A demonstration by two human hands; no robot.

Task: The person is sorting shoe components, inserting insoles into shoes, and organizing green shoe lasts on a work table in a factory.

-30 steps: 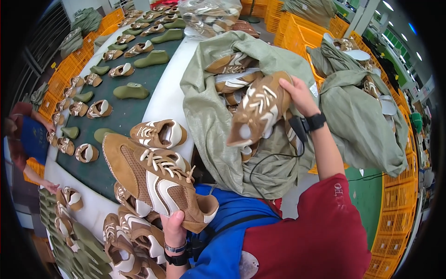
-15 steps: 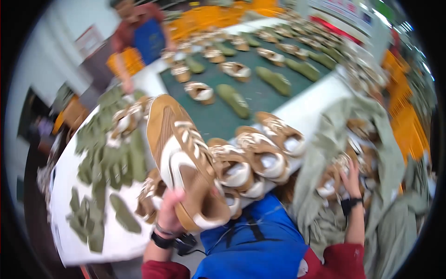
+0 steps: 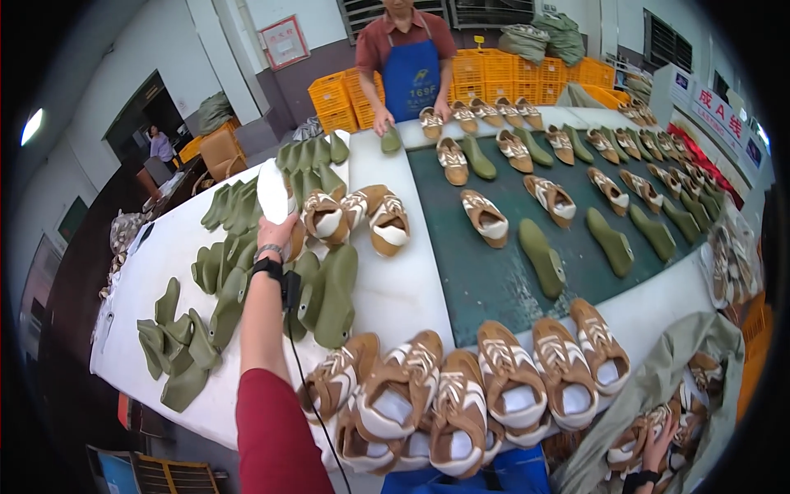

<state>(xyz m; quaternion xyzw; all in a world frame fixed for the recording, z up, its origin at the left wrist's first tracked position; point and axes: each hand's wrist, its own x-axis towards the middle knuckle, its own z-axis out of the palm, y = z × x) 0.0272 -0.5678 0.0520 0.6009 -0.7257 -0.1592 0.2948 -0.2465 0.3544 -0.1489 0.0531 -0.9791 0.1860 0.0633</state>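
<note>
L hand (image 3: 278, 230) up at far end of outstretched arm, fingers wrapped round a tan-and-white shoe (image 3: 276, 198), held sole-out so the white sole faces the camera; grip closed on the heel/mid part, toe pointing up. Black wrist strap w/ a cable running back down the red sleeve. R hand (image 3: 658, 449) low at bottom right, reaching into an olive cloth sack (image 3: 658, 387) full of like shoes; fingers look curled on one shoe but partly hidden by cloth, so can't tell how tight or whether it really has hold. Held shoe sits above the white table (image 3: 395, 288), just beside three more tan shoes (image 3: 362, 216) and touching/over a cluster of green shoe lasts (image 3: 325, 288). Judgement: shoe looks light, upper soft suede-type & laces floppy, sole stiffer and smooth, so best taken round heel counter or across the midsole, not by tongue or laces; not fragile, but suede marks easily. Lasts look hard plastic, heavier, slick. Nearer the body: row of finished shoes (image 3: 461, 395) stacked along table edge, white stuffing inside. Further out: green conveyor belt (image 3: 494, 280) carrying alternating shoes and lasts. More lasts piled at left (image 3: 185, 346). Opposite side, another person in a blue apron (image 3: 411, 78), one hand on a last at belt head. Orange crates (image 3: 477, 70) behind.
</note>
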